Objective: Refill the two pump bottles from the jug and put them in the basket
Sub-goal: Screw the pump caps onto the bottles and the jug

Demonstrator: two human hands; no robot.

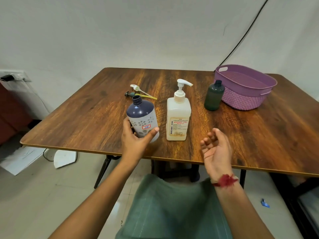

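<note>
Risk: left hand (134, 141) fingers curled low round the blue bottle (141, 116) (neck open, tilted), right hand (216, 147) fingers loosely spread, empty, white dispenser (178, 118) between them, so a low grip could let it tip while filling.

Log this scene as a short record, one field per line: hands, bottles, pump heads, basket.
left hand: grips blue bottle, neck open, no pump
right hand: open, palm up, holds nothing
white pump-top bottle: upright mid-table, pump fitted
green bottle: upright, no pump, beside basket
pump heads: two, lying on the table behind the blue bottle
basket: purple, far right corner, no bottle inside
</note>
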